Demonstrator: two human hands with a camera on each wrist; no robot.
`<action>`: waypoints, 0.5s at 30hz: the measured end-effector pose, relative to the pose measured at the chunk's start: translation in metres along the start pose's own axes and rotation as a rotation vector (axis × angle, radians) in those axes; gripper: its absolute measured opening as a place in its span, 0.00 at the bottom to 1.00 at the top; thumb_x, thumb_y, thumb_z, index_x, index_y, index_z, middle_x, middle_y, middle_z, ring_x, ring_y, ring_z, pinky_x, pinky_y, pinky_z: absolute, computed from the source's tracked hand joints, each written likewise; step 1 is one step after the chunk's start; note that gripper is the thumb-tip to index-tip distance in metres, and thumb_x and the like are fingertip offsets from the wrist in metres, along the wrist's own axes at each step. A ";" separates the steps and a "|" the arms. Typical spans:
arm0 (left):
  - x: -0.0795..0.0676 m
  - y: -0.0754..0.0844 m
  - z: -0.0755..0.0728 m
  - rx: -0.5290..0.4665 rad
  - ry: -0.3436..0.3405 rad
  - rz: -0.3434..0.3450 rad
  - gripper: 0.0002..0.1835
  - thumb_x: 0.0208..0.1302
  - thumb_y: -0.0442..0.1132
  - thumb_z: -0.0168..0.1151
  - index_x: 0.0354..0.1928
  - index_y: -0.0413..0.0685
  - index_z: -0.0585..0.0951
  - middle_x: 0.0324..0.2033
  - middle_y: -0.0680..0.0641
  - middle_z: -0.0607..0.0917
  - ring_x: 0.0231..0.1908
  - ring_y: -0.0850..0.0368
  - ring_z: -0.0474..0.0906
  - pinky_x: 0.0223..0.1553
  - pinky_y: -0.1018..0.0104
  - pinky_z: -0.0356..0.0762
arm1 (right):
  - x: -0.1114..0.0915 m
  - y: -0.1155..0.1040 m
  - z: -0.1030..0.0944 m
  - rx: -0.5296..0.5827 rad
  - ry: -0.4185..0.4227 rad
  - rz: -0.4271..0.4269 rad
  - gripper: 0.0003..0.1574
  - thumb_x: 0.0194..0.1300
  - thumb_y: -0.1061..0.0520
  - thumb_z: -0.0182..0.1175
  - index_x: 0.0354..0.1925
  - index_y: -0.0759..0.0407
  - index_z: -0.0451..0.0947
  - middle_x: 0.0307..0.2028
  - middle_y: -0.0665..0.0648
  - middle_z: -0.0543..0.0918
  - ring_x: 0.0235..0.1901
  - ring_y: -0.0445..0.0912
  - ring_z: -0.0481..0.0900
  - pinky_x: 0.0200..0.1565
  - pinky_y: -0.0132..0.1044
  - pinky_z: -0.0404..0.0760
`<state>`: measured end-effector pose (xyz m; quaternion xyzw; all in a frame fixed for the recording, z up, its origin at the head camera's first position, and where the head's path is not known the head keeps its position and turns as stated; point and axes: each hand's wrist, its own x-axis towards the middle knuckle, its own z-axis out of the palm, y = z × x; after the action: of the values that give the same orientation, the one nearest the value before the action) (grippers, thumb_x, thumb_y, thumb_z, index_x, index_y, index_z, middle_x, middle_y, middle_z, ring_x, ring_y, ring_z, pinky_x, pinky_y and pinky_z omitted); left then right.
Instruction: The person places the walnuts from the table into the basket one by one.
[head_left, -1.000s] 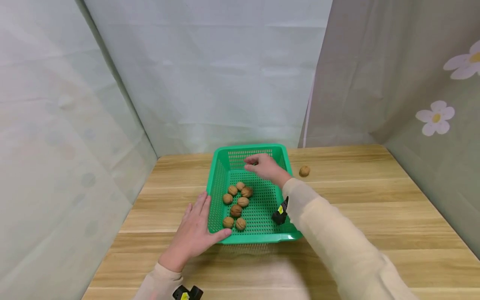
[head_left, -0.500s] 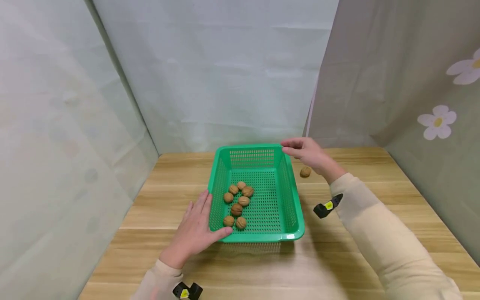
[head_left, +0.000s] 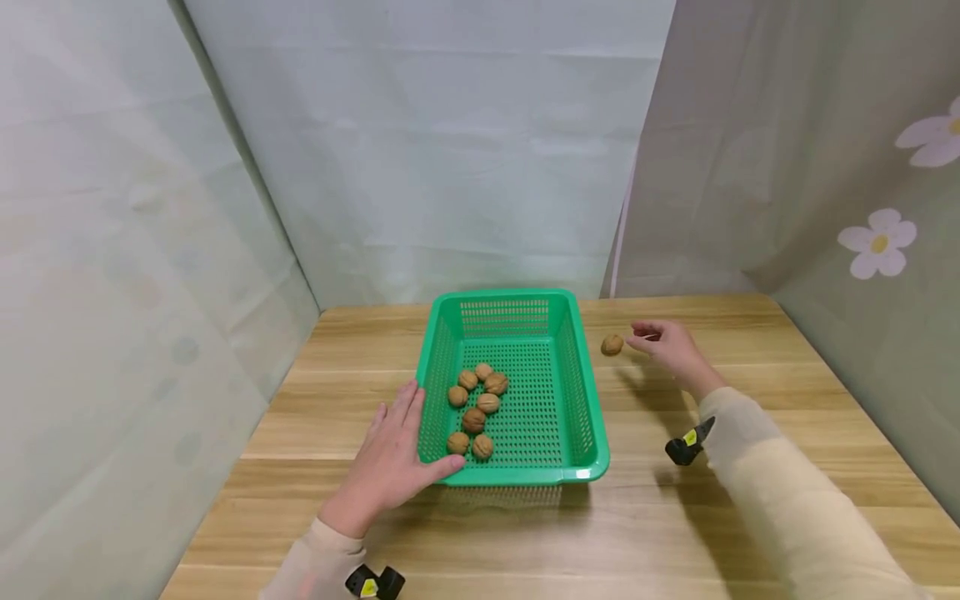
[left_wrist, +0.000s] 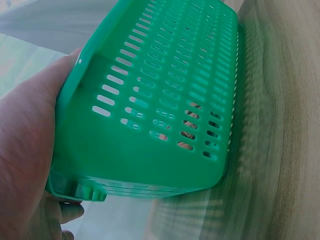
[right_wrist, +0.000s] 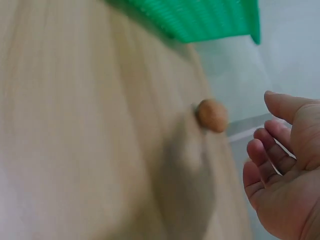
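A green plastic basket point(head_left: 510, 477) stands on the table, with several walnuts point(head_left: 473, 419) gathered in its left half. My left hand point(head_left: 390, 462) rests on the basket's near left corner, thumb over the front rim and fingers along the left side. In the left wrist view that hand point(left_wrist: 25, 135) lies against the rim of the slotted basket wall point(left_wrist: 150, 100). One walnut point(head_left: 612, 345) sits on the table to the right of the basket. Just right of it is my right hand point(head_left: 675, 350), fingers loosely bent, nothing in them. The right wrist view shows a gap between this walnut point(right_wrist: 212, 116) and the fingers point(right_wrist: 270, 150).
The wooden table point(head_left: 750, 467) reaches back to a pale curtain point(head_left: 450, 167). On the right hangs a grey cloth point(head_left: 795, 167) with white flowers. Each sleeve carries a small black wrist camera, such as the right one point(head_left: 688, 443).
My right hand has moved from over the basket, across its right rim, and down beside the lone walnut on the table. The left hand and the walnuts in the basket stay where they were.
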<state>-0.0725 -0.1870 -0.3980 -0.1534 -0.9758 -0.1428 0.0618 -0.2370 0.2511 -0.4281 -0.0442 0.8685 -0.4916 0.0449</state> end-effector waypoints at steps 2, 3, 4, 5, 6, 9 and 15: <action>0.000 -0.001 0.001 -0.001 0.001 -0.001 0.63 0.51 0.80 0.48 0.74 0.35 0.52 0.74 0.39 0.50 0.73 0.46 0.44 0.68 0.41 0.44 | 0.002 0.009 0.004 -0.015 0.023 0.003 0.34 0.69 0.49 0.58 0.64 0.68 0.67 0.57 0.68 0.74 0.56 0.59 0.72 0.54 0.50 0.73; 0.000 -0.001 0.001 0.000 0.002 0.000 0.63 0.51 0.80 0.48 0.74 0.35 0.52 0.74 0.39 0.50 0.73 0.46 0.44 0.68 0.41 0.44 | 0.003 0.012 0.006 -0.018 0.032 0.000 0.34 0.69 0.49 0.59 0.64 0.69 0.67 0.57 0.68 0.74 0.55 0.60 0.72 0.53 0.49 0.73; 0.000 -0.001 0.002 0.002 0.006 0.001 0.63 0.51 0.80 0.49 0.73 0.35 0.52 0.74 0.39 0.50 0.73 0.46 0.44 0.68 0.41 0.44 | 0.004 0.016 0.008 -0.024 0.037 -0.001 0.35 0.68 0.49 0.59 0.65 0.69 0.67 0.57 0.69 0.74 0.55 0.60 0.72 0.53 0.49 0.74; 0.000 -0.001 0.002 0.004 0.008 0.001 0.63 0.51 0.80 0.49 0.73 0.35 0.52 0.74 0.39 0.50 0.73 0.46 0.44 0.68 0.41 0.44 | 0.005 0.019 0.011 -0.014 0.041 0.006 0.36 0.68 0.49 0.60 0.65 0.69 0.66 0.58 0.69 0.73 0.56 0.60 0.72 0.53 0.49 0.73; 0.000 -0.001 0.002 0.000 0.011 0.002 0.62 0.51 0.79 0.51 0.73 0.35 0.52 0.74 0.39 0.51 0.73 0.46 0.45 0.68 0.41 0.44 | 0.006 0.022 0.013 -0.003 0.039 0.010 0.36 0.67 0.49 0.60 0.65 0.69 0.66 0.58 0.69 0.73 0.56 0.61 0.71 0.53 0.50 0.73; 0.000 -0.002 0.002 -0.003 0.013 0.004 0.61 0.52 0.76 0.56 0.73 0.35 0.52 0.73 0.39 0.51 0.73 0.45 0.45 0.68 0.40 0.45 | 0.010 0.028 0.020 0.016 0.036 0.020 0.40 0.67 0.48 0.61 0.67 0.70 0.63 0.60 0.71 0.70 0.58 0.62 0.69 0.55 0.52 0.72; 0.001 -0.001 0.002 0.004 0.004 0.002 0.62 0.51 0.78 0.52 0.74 0.35 0.51 0.74 0.39 0.50 0.73 0.45 0.44 0.68 0.40 0.45 | 0.016 0.033 0.035 0.004 0.054 0.036 0.45 0.65 0.46 0.63 0.68 0.70 0.60 0.63 0.71 0.68 0.61 0.62 0.67 0.60 0.54 0.68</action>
<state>-0.0737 -0.1873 -0.4005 -0.1542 -0.9758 -0.1409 0.0643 -0.2498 0.2367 -0.4746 -0.0153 0.8690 -0.4936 0.0305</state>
